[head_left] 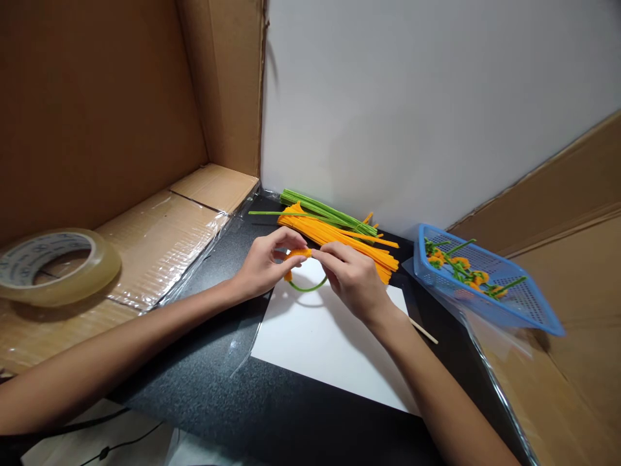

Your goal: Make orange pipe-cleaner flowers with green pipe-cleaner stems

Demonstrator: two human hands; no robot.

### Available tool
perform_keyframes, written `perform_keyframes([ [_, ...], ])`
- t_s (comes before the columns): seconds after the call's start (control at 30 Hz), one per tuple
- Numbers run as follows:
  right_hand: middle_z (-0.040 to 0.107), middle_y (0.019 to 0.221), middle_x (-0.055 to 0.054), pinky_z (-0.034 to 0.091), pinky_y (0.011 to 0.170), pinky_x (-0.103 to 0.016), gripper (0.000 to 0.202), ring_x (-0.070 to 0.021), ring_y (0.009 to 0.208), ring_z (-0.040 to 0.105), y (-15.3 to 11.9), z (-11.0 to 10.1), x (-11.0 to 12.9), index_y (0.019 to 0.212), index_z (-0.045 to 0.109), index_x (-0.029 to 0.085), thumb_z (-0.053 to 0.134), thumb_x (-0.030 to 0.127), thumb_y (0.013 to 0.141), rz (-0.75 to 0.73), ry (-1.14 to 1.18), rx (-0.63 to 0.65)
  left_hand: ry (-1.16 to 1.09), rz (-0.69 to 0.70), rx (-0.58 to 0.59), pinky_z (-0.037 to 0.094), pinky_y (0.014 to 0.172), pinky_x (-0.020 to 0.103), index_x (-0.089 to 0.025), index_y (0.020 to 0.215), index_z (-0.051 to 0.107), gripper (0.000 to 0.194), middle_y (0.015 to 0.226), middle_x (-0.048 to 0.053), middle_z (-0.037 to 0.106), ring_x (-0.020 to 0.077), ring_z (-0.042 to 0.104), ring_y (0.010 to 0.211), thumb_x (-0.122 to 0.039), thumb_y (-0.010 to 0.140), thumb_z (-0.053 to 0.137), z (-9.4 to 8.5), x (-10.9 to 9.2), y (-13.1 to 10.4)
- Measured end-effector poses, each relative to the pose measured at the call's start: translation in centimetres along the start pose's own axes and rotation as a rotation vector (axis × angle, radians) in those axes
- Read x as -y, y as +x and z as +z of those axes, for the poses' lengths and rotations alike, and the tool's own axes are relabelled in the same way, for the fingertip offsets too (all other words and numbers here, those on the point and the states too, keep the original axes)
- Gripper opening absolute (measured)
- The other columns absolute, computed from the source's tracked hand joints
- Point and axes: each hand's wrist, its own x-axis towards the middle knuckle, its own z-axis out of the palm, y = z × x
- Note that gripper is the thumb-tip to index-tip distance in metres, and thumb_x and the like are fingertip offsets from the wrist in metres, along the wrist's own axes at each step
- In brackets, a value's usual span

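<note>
My left hand (268,262) pinches an orange fuzzy strip (297,254) between thumb and fingers. My right hand (352,275) has its thumb and index finger closed at the strip's right end. A green fuzzy stem (309,288) curves below, from the orange piece to under my right fingers. Both hands are over a white sheet (334,349). Just behind them lie a bundle of orange strips (339,236) and a bundle of green stems (325,208).
At the right, a blue basket (524,310) holds several orange and green pieces. A thin pale stick (424,331) lies beside the sheet. On cardboard at the left rests a large tape roll (104,268). Cardboard walls and a white panel enclose the black table (204,382).
</note>
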Motion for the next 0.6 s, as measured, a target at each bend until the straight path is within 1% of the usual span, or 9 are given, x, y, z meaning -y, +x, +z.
perform_keyframes([
  [0.1,0.072,0.092,-0.009,0.050,0.069,-0.027,0.026,-0.0168,0.079,0.066,0.0,0.2,0.1,0.100,0.072,0.017,0.046,0.014,0.100,0.028,0.024,-0.048,-0.026,-0.002,-0.024,0.060,0.076,0.026,-0.018,0.100,0.063,0.023,0.099,0.005,0.070,0.0163,0.068,0.093,-0.031,0.084,0.073,0.1,0.1,0.0],
  [0.17,0.073,0.091,-0.009,0.050,0.070,-0.027,0.023,-0.0173,0.080,0.067,-0.1,0.3,-0.2,0.100,0.071,0.016,0.049,0.012,0.098,0.047,0.034,-0.064,-0.027,-0.005,-0.009,0.060,0.079,0.027,-0.018,0.101,0.062,0.028,0.102,0.005,0.069,0.0170,0.068,0.096,-0.033,0.082,0.076,0.0,0.3,0.1],
  [0.27,0.072,0.091,-0.009,0.051,0.072,-0.027,0.020,-0.0182,0.081,0.067,-0.2,0.3,-0.7,0.098,0.070,0.016,0.051,0.011,0.097,0.074,0.026,-0.086,0.033,-0.034,0.011,0.059,0.074,0.026,-0.018,0.101,0.063,0.032,0.102,0.005,0.069,0.0173,0.068,0.093,-0.034,0.078,0.079,-0.3,0.7,0.4],
  [0.37,0.072,0.090,-0.009,0.049,0.072,-0.027,0.023,-0.0183,0.081,0.066,-0.2,0.3,-1.1,0.095,0.070,0.018,0.049,0.010,0.097,0.077,-0.001,-0.070,0.068,-0.060,-0.044,0.058,0.068,0.025,-0.018,0.097,0.064,0.028,0.099,0.006,0.070,0.0172,0.068,0.090,-0.035,0.080,0.077,-0.3,0.9,0.5],
  [0.47,0.071,0.089,-0.008,0.048,0.070,-0.027,0.027,-0.0175,0.078,0.065,-0.2,0.2,-1.3,0.094,0.071,0.020,0.046,0.010,0.098,0.048,-0.039,-0.055,0.022,-0.039,-0.102,0.059,0.071,0.026,-0.017,0.098,0.063,0.028,0.098,0.006,0.070,0.0166,0.069,0.088,-0.036,0.081,0.076,-0.2,0.7,0.4],
  [0.6,0.070,0.087,-0.008,0.049,0.067,-0.027,0.028,-0.0165,0.074,0.063,-0.2,0.0,-1.4,0.093,0.072,0.019,0.046,0.010,0.098,0.008,-0.054,-0.097,-0.047,-0.007,-0.161,0.060,0.072,0.024,-0.017,0.097,0.062,0.028,0.097,0.006,0.070,0.0158,0.069,0.088,-0.034,0.081,0.077,-0.1,0.1,0.3],
])
